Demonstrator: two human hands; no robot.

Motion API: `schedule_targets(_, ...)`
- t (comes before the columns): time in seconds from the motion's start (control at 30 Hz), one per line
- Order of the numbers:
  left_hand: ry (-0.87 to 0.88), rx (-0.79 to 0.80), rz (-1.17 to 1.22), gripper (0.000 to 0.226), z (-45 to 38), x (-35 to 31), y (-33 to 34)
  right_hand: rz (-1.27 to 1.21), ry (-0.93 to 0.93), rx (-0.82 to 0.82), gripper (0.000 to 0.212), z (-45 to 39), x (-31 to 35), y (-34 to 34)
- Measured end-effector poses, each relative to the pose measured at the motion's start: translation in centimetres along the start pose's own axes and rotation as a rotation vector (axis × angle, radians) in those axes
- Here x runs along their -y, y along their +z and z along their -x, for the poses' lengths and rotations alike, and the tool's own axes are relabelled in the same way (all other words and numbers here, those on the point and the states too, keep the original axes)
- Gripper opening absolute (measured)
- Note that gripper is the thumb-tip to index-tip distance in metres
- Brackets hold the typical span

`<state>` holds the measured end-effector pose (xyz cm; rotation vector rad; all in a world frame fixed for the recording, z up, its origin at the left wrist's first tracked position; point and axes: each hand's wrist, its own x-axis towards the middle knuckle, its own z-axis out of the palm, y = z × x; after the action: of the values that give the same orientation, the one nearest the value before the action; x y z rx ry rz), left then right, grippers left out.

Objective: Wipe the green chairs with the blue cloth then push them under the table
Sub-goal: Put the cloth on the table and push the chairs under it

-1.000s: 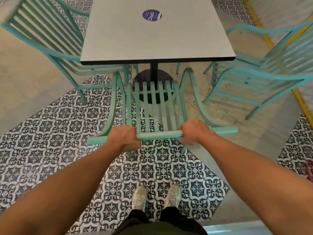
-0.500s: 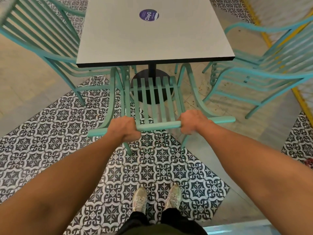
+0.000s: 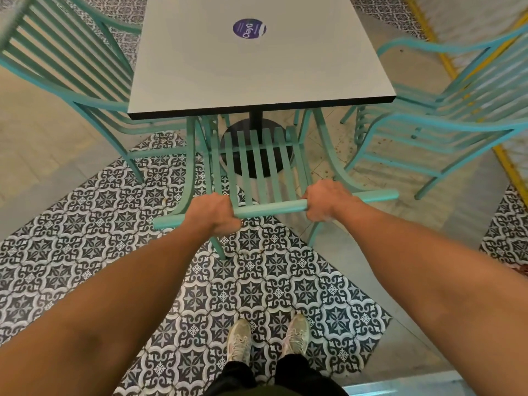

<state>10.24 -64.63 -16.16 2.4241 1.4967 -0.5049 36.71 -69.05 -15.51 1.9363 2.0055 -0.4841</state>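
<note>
At the near edge of the table (image 3: 257, 81), the left hand (image 3: 213, 214) and right hand (image 3: 325, 200) clench the green chair's top rail (image 3: 270, 209). Push evenly, guiding the armrests under the tabletop; the blue cloth seems out of view.

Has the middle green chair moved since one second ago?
Yes. The chair has gone forward under the table: less of its seat shows below the table's near edge.
</note>
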Motion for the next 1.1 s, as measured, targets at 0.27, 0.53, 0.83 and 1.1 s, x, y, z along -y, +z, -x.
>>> schedule_targets(0.27,0.022,0.005,0.004,0.023,-0.1,0.3,-0.1,-0.007,0.041,-0.017,0.019,0.3,0.4,-0.1)
schedule_targets(0.53,-0.003,0.014,-0.013,0.023,0.3,2.0,0.3,-0.042,0.061,-0.005,0.015,0.4,2.1,0.5)
schedule_targets(0.83,0.018,-0.128,0.021,0.08,2.2,-0.6,1.0,-0.038,0.158,-0.119,0.069,2.3,2.3,1.7)
schedule_targets(1.1,0.63,-0.163,-0.059,0.106,7.1,-15.6,6.8,-0.319,0.516,-0.155,0.082,14.5,-0.1,10.6)
